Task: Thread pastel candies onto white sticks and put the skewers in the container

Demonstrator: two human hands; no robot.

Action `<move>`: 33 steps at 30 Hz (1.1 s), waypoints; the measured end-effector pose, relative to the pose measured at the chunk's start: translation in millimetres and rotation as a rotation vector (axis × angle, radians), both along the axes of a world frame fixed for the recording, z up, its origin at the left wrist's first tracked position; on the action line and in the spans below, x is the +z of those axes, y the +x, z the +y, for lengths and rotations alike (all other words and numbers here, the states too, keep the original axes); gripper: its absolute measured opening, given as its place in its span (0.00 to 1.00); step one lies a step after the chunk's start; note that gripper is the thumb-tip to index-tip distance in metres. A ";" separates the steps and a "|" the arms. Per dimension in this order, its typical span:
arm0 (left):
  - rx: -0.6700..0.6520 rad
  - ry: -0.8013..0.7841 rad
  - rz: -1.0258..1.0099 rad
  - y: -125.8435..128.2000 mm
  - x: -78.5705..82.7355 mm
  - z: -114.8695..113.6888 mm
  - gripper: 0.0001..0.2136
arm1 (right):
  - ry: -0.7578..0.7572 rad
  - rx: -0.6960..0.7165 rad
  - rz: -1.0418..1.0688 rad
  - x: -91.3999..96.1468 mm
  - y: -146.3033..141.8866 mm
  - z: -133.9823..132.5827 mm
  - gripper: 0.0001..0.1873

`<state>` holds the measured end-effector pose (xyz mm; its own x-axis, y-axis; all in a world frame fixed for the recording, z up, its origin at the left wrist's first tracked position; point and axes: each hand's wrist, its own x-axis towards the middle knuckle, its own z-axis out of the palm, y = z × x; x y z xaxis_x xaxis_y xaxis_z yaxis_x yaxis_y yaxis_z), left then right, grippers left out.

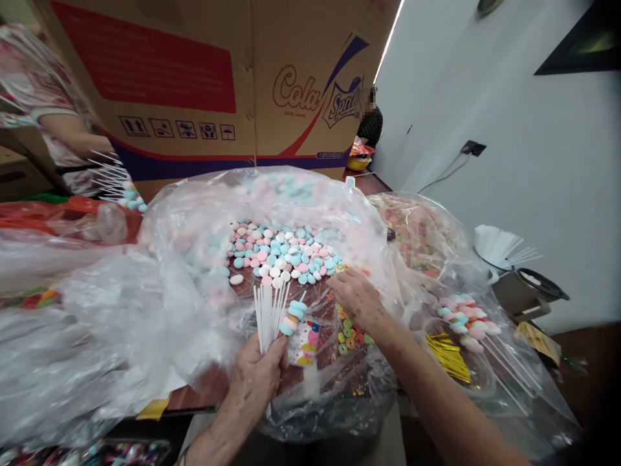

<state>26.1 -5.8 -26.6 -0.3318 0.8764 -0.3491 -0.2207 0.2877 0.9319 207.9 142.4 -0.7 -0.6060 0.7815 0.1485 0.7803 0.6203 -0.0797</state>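
Beside pastel candies point(280, 252), right hand point(358, 301) palm-down, left hand point(259, 370) gripping sticks point(264, 317)

Our left hand point(257, 369) and right hand point(358, 301) are bare. So are our left forearm point(220, 424) and right forearm point(439, 382), each tapered, widening away from the hand. What looks like greyish legwear point(395, 437) shows dimly below.

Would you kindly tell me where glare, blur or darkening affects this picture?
In the head view, whitish glare streaks the crumpled clear plastic at left; in the head view, the uncovered candies look distinct, while those behind plastic are hazy; in the head view, the red panel's pale lines are too blurred to read; in the head view, the far right edge darkens.
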 end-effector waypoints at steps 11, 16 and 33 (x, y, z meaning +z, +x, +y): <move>0.001 -0.013 -0.002 -1.7 7.0 1.4 0.14 | 0.097 0.206 -0.343 3.7 8.6 9.3 0.07; 0.001 -0.032 -0.020 -0.5 3.4 0.8 0.15 | 0.135 0.188 -0.307 -4.6 2.6 9.3 0.05; -0.032 0.028 0.000 -3.8 -6.0 -0.1 0.16 | -0.160 0.248 -0.020 -16.2 13.3 13.3 0.08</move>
<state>22.3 -5.9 -32.6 -0.3037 0.8958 -0.3245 -0.2118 0.2685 0.9397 221.3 155.7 -16.9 -0.7829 0.6218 0.0214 0.6089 0.7729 -0.1785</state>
